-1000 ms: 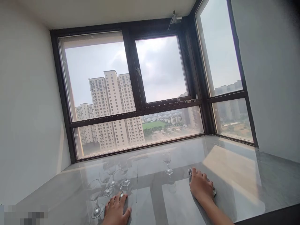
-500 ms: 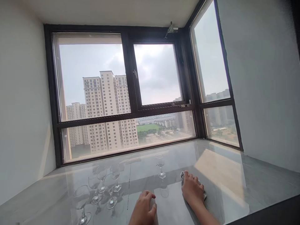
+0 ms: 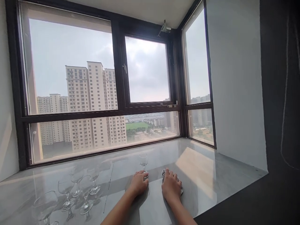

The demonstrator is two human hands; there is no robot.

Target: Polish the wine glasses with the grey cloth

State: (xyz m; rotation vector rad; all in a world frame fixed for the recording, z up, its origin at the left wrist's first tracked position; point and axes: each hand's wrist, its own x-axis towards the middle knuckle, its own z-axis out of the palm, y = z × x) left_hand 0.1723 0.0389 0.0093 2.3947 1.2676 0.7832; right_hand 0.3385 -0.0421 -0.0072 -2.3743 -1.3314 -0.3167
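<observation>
My left hand (image 3: 138, 184) lies on the glossy grey sill (image 3: 201, 162) with its fingers curled round the foot of a single small wine glass (image 3: 143, 160), which stands upright. Just to its right, my right hand (image 3: 171, 187) rests palm down, fingers together, pressing a small grey cloth (image 3: 164, 172) flat on the sill. Only the cloth's edges show round the hand. The two hands sit close together, about a hand's width apart.
Several empty wine glasses (image 3: 77, 186) stand grouped at the left of the sill. A dark-framed bay window (image 3: 117, 106) runs along the back and right, with white walls either side. A dark wall edge (image 3: 278, 125) stands at the right.
My left hand has travelled right from the group of glasses to the foot of the single glass. My right hand has stayed on the cloth. The view has swung left.
</observation>
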